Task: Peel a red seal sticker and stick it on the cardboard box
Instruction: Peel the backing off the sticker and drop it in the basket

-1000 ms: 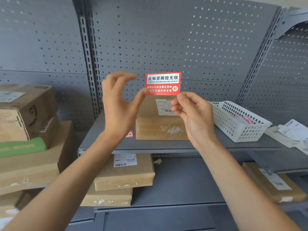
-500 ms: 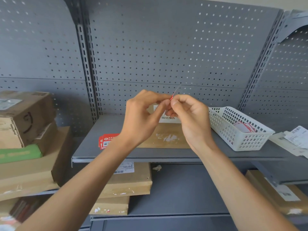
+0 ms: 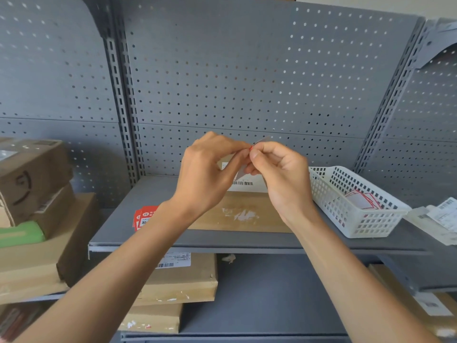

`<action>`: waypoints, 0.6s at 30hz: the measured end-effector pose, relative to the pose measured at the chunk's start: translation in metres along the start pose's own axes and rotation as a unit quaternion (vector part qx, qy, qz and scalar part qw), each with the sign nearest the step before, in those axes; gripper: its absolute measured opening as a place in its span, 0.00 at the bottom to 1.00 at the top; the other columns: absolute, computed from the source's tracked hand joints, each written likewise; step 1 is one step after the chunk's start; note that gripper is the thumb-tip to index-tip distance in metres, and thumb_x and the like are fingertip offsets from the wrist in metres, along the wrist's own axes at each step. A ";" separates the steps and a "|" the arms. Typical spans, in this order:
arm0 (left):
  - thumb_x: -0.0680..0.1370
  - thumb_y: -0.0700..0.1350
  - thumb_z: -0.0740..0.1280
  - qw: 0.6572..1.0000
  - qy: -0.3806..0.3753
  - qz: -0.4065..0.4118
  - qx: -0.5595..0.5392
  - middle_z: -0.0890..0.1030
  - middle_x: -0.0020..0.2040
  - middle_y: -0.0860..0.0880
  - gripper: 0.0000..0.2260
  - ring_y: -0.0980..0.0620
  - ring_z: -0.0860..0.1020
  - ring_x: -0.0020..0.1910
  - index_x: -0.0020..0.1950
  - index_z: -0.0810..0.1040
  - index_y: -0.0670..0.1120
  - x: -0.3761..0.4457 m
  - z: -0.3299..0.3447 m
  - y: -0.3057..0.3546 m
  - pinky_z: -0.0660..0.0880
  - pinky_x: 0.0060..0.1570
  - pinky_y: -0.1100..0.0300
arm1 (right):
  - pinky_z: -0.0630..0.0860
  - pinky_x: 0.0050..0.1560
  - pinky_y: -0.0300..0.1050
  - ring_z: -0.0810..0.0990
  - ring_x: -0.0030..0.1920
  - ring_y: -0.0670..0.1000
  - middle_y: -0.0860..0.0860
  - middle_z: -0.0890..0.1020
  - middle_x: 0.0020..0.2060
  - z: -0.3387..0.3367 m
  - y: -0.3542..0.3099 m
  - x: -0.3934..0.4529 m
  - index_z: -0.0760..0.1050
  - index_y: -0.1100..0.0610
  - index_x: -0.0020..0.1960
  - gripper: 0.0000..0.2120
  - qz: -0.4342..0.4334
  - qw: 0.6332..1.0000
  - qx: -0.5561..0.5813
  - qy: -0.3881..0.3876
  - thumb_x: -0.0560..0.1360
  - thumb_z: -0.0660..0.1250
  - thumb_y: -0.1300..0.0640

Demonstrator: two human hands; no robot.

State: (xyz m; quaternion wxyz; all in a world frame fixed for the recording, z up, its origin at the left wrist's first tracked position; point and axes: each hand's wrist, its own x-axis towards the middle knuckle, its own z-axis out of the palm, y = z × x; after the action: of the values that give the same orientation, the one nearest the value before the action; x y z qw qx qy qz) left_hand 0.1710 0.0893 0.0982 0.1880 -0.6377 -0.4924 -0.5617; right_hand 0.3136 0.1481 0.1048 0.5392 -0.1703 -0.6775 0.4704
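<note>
My left hand (image 3: 210, 174) and my right hand (image 3: 282, 174) meet in front of me, both pinching one red seal sticker (image 3: 257, 144). It is turned edge-on, so only its grey back and a sliver of red show at my fingertips. Behind and below my hands a flat cardboard box (image 3: 242, 214) with a white barcode label lies on the grey shelf (image 3: 153, 194). A small stack of red seal stickers (image 3: 143, 217) lies on the shelf to the left of the box.
A white plastic basket (image 3: 358, 219) holding red-edged backing papers stands right of the box. Loose paper labels (image 3: 442, 216) lie at the far right. Stacked cardboard parcels (image 3: 34, 194) fill the left shelf, and more boxes (image 3: 178, 280) sit below. A perforated grey panel (image 3: 247, 70) forms the back.
A second ago my right hand held the sticker face-on with my left hand open beside it. Both hands have since closed on it and turned it edge-on, lower, in front of the box.
</note>
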 end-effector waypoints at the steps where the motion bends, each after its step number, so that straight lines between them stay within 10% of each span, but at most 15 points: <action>1: 0.80 0.41 0.72 1.000 -0.002 -0.001 0.001 0.87 0.42 0.54 0.05 0.47 0.81 0.44 0.51 0.88 0.48 0.001 0.001 0.000 0.76 0.47 0.52 | 0.77 0.39 0.35 0.83 0.35 0.50 0.58 0.84 0.38 0.000 0.001 0.002 0.79 0.66 0.47 0.06 0.000 1.000 -0.001 0.001 0.80 0.65 0.69; 6: 0.80 0.41 0.73 1.000 -0.007 -0.019 0.011 0.86 0.41 0.57 0.05 0.59 0.77 0.43 0.50 0.88 0.49 0.009 0.002 -0.003 0.66 0.45 0.74 | 0.78 0.42 0.38 0.86 0.38 0.56 0.58 0.86 0.39 -0.001 0.009 0.012 0.80 0.62 0.47 0.06 -0.016 0.999 -0.048 -0.001 0.81 0.66 0.66; 12: 0.80 0.42 0.73 0.999 -0.017 0.001 0.027 0.82 0.41 0.61 0.05 0.52 0.82 0.44 0.48 0.88 0.49 0.016 0.002 -0.011 0.76 0.46 0.59 | 0.83 0.48 0.48 0.85 0.39 0.52 0.53 0.86 0.39 -0.004 0.012 0.019 0.81 0.60 0.47 0.04 -0.042 0.992 -0.116 -0.004 0.80 0.68 0.65; 18: 0.79 0.43 0.71 0.998 -0.020 -0.046 0.026 0.81 0.39 0.62 0.05 0.70 0.76 0.43 0.45 0.86 0.48 0.021 0.006 -0.017 0.65 0.45 0.77 | 0.82 0.49 0.59 0.84 0.41 0.58 0.49 0.85 0.38 -0.003 0.012 0.025 0.80 0.54 0.43 0.07 -0.044 0.990 -0.136 0.001 0.77 0.69 0.65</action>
State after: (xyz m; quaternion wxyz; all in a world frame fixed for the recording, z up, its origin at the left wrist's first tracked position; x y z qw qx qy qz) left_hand 0.1576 0.1103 0.1096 0.1685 -0.6203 -0.5393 -0.5441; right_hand 0.3034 0.1739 0.1094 0.5324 -0.2124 -0.7410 0.3497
